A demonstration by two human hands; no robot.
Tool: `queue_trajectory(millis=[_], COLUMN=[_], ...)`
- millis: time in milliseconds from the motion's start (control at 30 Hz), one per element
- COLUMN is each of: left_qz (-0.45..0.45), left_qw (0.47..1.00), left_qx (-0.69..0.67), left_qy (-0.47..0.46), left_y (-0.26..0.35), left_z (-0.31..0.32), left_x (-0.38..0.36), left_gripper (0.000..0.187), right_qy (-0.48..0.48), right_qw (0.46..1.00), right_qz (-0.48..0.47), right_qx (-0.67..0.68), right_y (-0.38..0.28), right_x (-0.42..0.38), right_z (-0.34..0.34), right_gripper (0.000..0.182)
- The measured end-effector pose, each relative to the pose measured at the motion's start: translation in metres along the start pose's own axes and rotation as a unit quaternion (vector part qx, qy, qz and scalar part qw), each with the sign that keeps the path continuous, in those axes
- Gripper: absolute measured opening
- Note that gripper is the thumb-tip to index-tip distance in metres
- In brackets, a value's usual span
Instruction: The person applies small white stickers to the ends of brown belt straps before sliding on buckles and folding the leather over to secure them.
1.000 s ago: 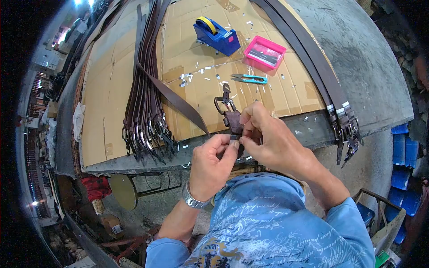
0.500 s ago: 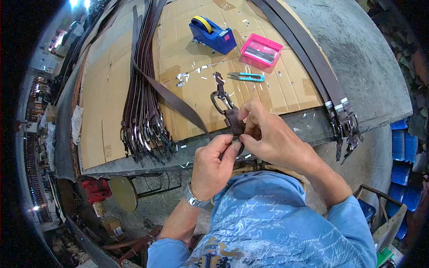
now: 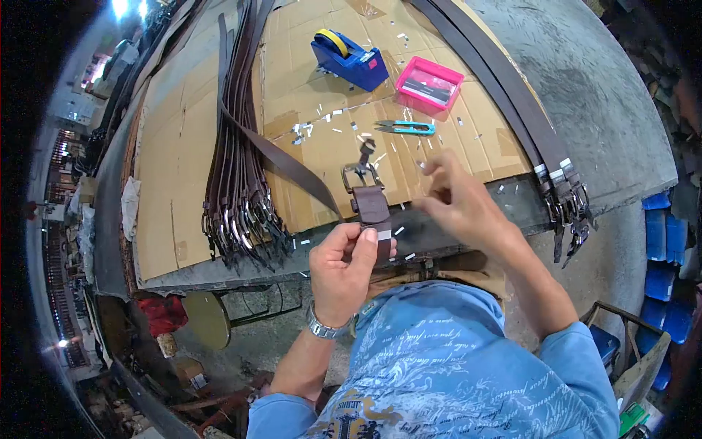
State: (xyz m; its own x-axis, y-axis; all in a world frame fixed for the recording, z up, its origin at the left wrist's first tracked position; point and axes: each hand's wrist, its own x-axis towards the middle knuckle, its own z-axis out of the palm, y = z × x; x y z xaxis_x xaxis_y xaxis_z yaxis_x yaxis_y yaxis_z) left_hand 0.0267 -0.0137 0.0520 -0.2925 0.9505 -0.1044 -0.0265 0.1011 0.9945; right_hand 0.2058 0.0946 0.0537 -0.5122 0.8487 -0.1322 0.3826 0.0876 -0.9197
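My left hand (image 3: 342, 267) pinches a dark brown leather belt (image 3: 371, 205) near its buckle end, thumb on top and fingers curled beneath. A white label strip (image 3: 379, 234) lies across the belt beside that thumb. The metal buckle (image 3: 360, 176) points away from me, with a small dark strap piece (image 3: 367, 150) at its far side. My right hand (image 3: 462, 201), slightly blurred, is off the belt to the right, its thumb and fingers apart. A small pale scrap (image 3: 422, 165) shows by its fingertips. The belt's strap trails left from my left hand.
Several belts with buckles (image 3: 241, 212) hang together at the left; more belts (image 3: 545, 146) lie at the right edge. On the cardboard (image 3: 292, 73) are a blue tape dispenser (image 3: 355, 66), a pink tray (image 3: 431, 106), turquoise thread snips (image 3: 406, 127) and white scraps (image 3: 298, 133).
My right hand has let go of the belt and moved up and right, fingers spreading. The belt now faces up flatter in my left hand, showing the white label strip.
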Motion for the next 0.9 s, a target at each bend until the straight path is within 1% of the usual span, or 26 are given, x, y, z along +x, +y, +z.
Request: queue_trajectory(millis=[33, 67, 100, 133, 233, 267, 333, 400, 433, 500, 567, 600, 667, 700, 733, 767, 833, 867, 900], left_qz=[-0.013, -0.012, -0.018, -0.024, -0.021, -0.02, 0.024, 0.023, 0.022, 0.012, 0.003, -0.004, -0.009, -0.063, -0.117, -0.114, -0.122, -0.119, -0.105], left_qw=[1.0, 1.0, 1.0, 0.999, 0.999, 0.999, 0.997, 0.996, 0.996, 0.995, 0.994, 0.996, 0.997, 0.996, 0.987, 0.988, 0.979, 0.98, 0.985], left_qx=[0.0, 0.003, 0.011, 0.019, 0.029, 0.03, 0.072, 0.071, 0.068, 0.081, 0.093, 0.071, 0.048, -0.013, -0.075, -0.077, -0.122, -0.123, -0.089], left_qy=[-0.016, -0.007, -0.015, -0.025, -0.022, -0.024, -0.022, -0.038, -0.054, -0.057, -0.062, -0.061, -0.059, -0.069, -0.078, -0.076, -0.106, -0.105, -0.103], left_y=[0.005, 0.007, 0.008, 0.009, 0.009, 0.009, 0.008, -0.001, -0.003, -0.001, 0.0, 0.0, 0.005, 0.013, 0.018, 0.019, 0.019, 0.015, 0.009], left_z=[-0.004, -0.007, -0.008, -0.008, -0.008, -0.008, -0.008, -0.015, -0.017, -0.018, -0.018, -0.017, -0.015, -0.012, -0.012, -0.012, -0.015, -0.018, -0.02], left_x=[0.0, 0.001, 0.002, 0.003, 0.002, 0.002, 0.002, 0.005, 0.006, 0.007, 0.007, 0.009, 0.011, 0.013, 0.014, 0.016, 0.019, 0.02, 0.021], left_gripper=[0.016, 0.016, 0.017, 0.017, 0.016, 0.016, 0.016, 0.017, 0.018, 0.019, 0.021, 0.022, 0.024, 0.023, 0.022, 0.022, 0.027, 0.027, 0.026], right_qy=[0.0, -0.006, -0.008, -0.008, -0.065, -0.063, -0.066, -0.064, -0.066, -0.069, -0.09, -0.089, -0.115, -0.115, -0.11, -0.106, -0.105, -0.101, -0.102], right_qw=[1.0, 0.999, 0.999, 0.999, 0.986, 0.986, 0.979, 0.976, 0.978, 0.98, 0.961, 0.962, 0.944, 0.945, 0.931, 0.916, 0.912, 0.907, 0.909], right_qz=[0.003, 0.004, -0.009, -0.009, -0.01, -0.011, 0.003, 0.009, 0.011, 0.012, -0.001, -0.002, 0.04, 0.038, 0.041, 0.044, 0.054, 0.065, 0.063], right_qx=[0.015, 0.031, 0.04, 0.043, 0.151, 0.152, 0.193, 0.209, 0.197, 0.184, 0.26, 0.259, 0.306, 0.304, 0.345, 0.385, 0.392, 0.403, 0.399], right_y=[0.013, 0.021, 0.011, 0.007, -0.005, -0.007, -0.006, -0.002, 0.0, 0.005, 0.008, 0.008, 0.007, 0.006, 0.007, 0.008, 0.009, 0.009, 0.009], right_x=[-0.003, -0.004, -0.01, -0.013, -0.016, -0.015, -0.012, -0.01, -0.01, -0.009, -0.009, -0.008, -0.006, -0.005, -0.005, -0.005, -0.003, -0.003, -0.003], right_z=[0.0, 0.005, 0.007, 0.012, 0.026, 0.031, 0.043, 0.047, 0.048, 0.049, 0.049, 0.048, 0.045, 0.046, 0.049, 0.051, 0.055, 0.056, 0.057], right_gripper=[0.032, 0.027, 0.022, 0.022, 0.027, 0.027, 0.025, 0.024, 0.023, 0.023, 0.024, 0.024, 0.025, 0.025, 0.026, 0.028, 0.028, 0.028, 0.028])
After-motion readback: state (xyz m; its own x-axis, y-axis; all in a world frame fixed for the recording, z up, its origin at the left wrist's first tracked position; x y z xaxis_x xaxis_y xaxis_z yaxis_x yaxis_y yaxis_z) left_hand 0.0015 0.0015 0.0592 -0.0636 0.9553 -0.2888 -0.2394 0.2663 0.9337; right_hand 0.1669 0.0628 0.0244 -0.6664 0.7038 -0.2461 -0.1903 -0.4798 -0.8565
